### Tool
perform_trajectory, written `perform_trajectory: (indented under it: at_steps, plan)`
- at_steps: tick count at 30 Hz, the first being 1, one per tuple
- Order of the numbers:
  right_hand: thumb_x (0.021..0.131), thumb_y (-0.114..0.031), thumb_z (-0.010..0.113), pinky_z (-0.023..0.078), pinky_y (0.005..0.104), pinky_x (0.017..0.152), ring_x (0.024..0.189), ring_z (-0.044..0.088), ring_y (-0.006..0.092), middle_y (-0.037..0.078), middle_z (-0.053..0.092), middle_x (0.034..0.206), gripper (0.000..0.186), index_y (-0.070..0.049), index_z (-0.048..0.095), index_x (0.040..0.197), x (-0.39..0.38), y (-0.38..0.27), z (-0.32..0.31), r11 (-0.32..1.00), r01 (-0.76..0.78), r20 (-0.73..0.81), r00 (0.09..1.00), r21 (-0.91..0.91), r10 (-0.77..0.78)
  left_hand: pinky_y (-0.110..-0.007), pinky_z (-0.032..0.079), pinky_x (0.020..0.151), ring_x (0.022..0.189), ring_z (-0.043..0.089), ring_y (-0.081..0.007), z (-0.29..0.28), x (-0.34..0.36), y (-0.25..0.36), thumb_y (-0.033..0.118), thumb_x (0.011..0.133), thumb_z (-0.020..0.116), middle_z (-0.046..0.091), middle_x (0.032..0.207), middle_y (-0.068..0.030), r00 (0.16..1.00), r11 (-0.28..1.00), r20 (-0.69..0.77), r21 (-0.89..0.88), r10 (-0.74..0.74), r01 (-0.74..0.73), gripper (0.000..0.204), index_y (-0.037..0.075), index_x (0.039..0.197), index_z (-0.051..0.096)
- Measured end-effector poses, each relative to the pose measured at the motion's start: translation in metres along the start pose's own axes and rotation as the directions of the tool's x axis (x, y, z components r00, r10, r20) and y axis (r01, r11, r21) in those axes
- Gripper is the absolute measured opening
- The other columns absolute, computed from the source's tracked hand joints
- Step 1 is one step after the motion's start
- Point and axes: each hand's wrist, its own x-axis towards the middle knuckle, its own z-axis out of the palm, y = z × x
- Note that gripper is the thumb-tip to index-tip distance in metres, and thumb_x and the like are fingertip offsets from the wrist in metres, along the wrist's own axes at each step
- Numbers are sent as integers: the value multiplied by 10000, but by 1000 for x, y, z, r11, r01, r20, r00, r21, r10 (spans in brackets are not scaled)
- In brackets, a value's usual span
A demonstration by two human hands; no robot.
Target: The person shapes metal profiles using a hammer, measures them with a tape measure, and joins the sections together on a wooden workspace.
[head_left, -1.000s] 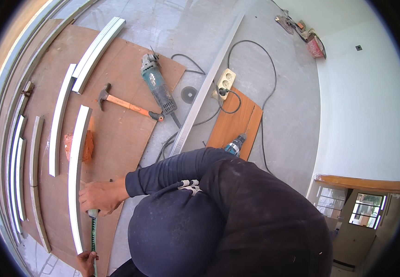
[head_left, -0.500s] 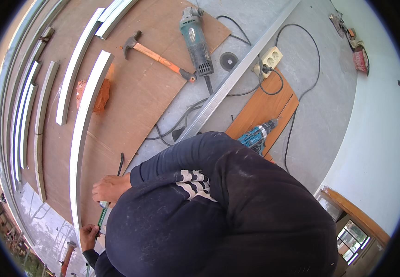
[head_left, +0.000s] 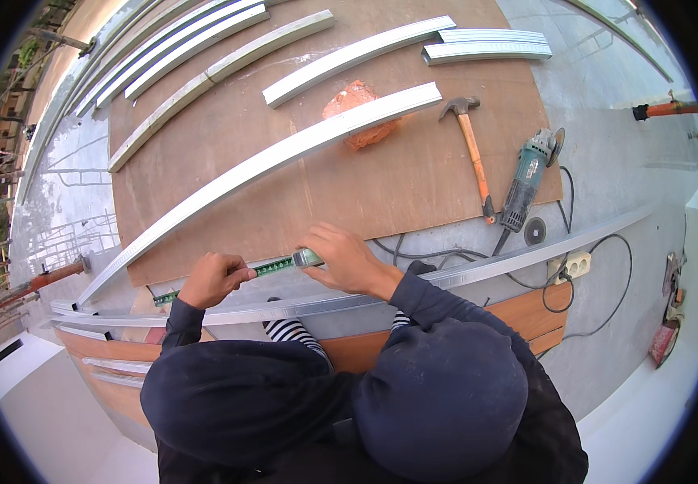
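In my right hand [head_left: 339, 256] is the case of a tape measure [head_left: 308, 257], gripped between thumb and fingers. Its green blade [head_left: 272, 267] is pulled out to the left, its far part showing beyond my other hand. My left hand [head_left: 216, 280] pinches the blade between thumb and curled fingers. Just below both hands runs a long silver metal profile [head_left: 478, 273], crossing in front of my knees. Farther away, a second long metal profile [head_left: 264, 161] slants over the brown board [head_left: 228, 218], its right part resting on a broken red brick [head_left: 350, 97].
A claw hammer [head_left: 474, 161] and a green angle grinder [head_left: 528, 177] lie to the right. Near them are a cutting disc [head_left: 535, 231], a socket strip [head_left: 575, 264] and trailing cables. Several cut profiles [head_left: 357, 60] lie at the back. Orange-brown planks [head_left: 518, 313] extend beneath me.
My view has swung round, so the profiles and tools appear turned and shifted rightward. Both hands now sit nearer the middle, still on the tape measure, with more of its blade visible.
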Motion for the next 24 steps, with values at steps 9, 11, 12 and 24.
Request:
perform_trajectory:
  at_steps: [9,11,12,24]
  plan:
    - [782,-91,755,488,437,841,975,597,356,137,630,992,296,-35,641,1049,-26,32,-48,962,-206,-44,979,-182,201,-397,514,808,917,666,-315,10,42,17,247,871,759,697,1013,-140,820,929,-444,247,362,-276,253,22,978,719]
    - [776,-92,760,479,438,841,979,597,346,130,631,993,300,-42,644,1048,-30,44,-62,935,-268,-86,963,-233,255,-416,497,880,1040,639,-338,-11,53,24,299,886,739,679,1133,-142,713,915,-578,312,398,-257,325,25,1055,701]
    - [772,-92,763,473,436,842,982,598,341,129,633,995,305,-45,644,1048,-33,48,-68,908,-252,-100,968,-335,232,-425,484,904,1084,618,-347,-22,63,25,353,907,713,666,1170,-138,686,923,-619,285,383,-258,380,24,1094,686]
    - [742,-239,825,387,457,1012,1182,547,308,103,598,1246,562,-85,622,1242,-15,51,-143,748,-239,-348,937,-619,12,-433,495,790,916,628,-348,-21,119,-6,405,806,818,645,1018,-183,825,928,-460,320,330,-193,557,3,1098,566]
